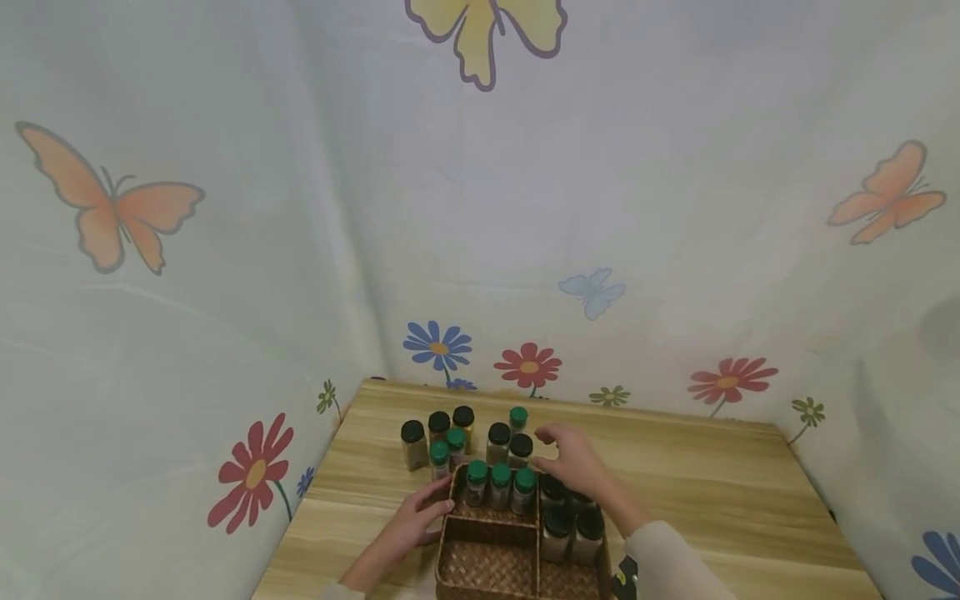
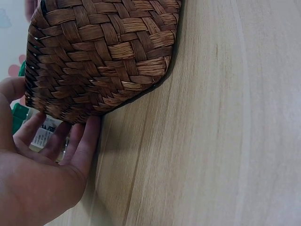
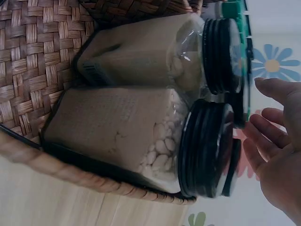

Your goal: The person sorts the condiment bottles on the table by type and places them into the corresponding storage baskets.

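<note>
A woven brown basket [image 1: 487, 528] with compartments stands at the table's near side. My left hand [image 1: 408, 523] grips its back left corner, thumb at the rim and fingers along the outer wall [image 2: 103, 56]. Just above and behind the basket, my right hand [image 1: 576, 460] holds nothing, fingers apart and loosely bent. Nearest to it are a black-lidded jar [image 1: 521, 448] and a green-lidded bottle [image 1: 518, 418]. Three green-lidded bottles [image 1: 500, 486] stand in the back left compartment. Black-lidded jars [image 1: 557, 532] fill much of the right side; one jar [image 3: 162, 150] shows pale, bean-like contents.
Behind the basket's left corner stand black-lidded jars [image 1: 413, 447] and small green-lidded bottles [image 1: 456, 442]. Another black-lidded jar [image 1: 498, 442] stands directly behind the basket. A small black and yellow object [image 1: 625, 575] lies by its right side. A patterned cloth wall [image 1: 637, 358] borders the wooden table [image 1: 720, 492].
</note>
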{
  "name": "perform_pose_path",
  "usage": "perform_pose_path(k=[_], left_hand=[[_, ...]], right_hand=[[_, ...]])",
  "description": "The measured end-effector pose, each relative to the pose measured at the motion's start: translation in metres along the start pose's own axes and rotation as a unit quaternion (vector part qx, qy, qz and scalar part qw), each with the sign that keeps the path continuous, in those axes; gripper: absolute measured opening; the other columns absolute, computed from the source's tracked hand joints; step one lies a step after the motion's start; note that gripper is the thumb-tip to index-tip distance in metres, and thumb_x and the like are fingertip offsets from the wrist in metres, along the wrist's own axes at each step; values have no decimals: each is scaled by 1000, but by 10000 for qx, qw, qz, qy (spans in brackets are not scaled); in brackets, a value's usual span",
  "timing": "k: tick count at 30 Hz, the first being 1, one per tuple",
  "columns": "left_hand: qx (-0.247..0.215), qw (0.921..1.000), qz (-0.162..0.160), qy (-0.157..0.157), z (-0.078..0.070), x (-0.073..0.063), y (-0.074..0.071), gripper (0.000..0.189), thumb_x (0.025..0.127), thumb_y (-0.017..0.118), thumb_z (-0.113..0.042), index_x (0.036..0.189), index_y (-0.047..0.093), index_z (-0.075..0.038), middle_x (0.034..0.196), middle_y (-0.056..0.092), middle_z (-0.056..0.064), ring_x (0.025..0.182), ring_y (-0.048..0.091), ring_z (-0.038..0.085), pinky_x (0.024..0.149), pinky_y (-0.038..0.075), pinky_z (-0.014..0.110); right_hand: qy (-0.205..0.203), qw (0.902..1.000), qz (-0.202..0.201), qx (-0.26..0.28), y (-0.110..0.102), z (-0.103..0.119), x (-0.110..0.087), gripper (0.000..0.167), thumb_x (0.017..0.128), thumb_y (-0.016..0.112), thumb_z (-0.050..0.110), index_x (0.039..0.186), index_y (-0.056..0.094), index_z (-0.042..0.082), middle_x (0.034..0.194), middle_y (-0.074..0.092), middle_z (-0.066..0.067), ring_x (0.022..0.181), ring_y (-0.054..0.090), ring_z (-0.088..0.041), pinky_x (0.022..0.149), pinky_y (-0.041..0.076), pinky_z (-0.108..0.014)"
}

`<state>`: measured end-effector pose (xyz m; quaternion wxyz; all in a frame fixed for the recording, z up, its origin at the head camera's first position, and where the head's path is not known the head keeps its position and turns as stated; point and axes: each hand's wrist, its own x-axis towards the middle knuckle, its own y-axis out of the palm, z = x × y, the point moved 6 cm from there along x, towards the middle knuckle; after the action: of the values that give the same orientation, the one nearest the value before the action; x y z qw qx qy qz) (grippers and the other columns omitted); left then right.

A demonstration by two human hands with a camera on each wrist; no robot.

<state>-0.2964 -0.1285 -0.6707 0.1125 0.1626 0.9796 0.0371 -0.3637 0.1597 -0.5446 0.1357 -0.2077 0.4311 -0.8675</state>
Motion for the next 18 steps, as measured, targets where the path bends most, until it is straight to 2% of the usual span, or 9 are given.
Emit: perform_pose_path(k=[3,7,12,18], left_hand=[[6,10000,-13,-8,1,1,0,64,110,58,-23,165,33,-2,166,29,33,144,45,50,96,59,59],[42,10000,-4,23,1,2,1,63,110,58,-23,165,34,-3,166,30,32,144,45,49,96,59,59],[52,10000,2,6,0,0,1,62,110,58,-22,165,35,-3,166,31,32,144,45,49,97,59,58],[82,10000,-27,45,0,1,0,63,110,59,-24,165,35,-4,165,31,32,144,46,48,97,59,58]], right_hand=[[14,9999,130,65,8,-2,8,43,90,85,16,126,71,-4,118,73,-18,109,69,-37,95,57,-56],[-20,9995,248,168,16,-3,16,35,91,83,12,121,71,-4,113,73,-18,106,68,-39,93,57,-57],[-15,9996,246,98,24,-2,21,28,91,84,12,113,73,0,104,72,-11,97,67,-31,86,58,-51],[105,9996,249,73,30,-2,26,31,90,87,17,113,72,3,102,72,-8,94,67,-26,84,58,-48]])
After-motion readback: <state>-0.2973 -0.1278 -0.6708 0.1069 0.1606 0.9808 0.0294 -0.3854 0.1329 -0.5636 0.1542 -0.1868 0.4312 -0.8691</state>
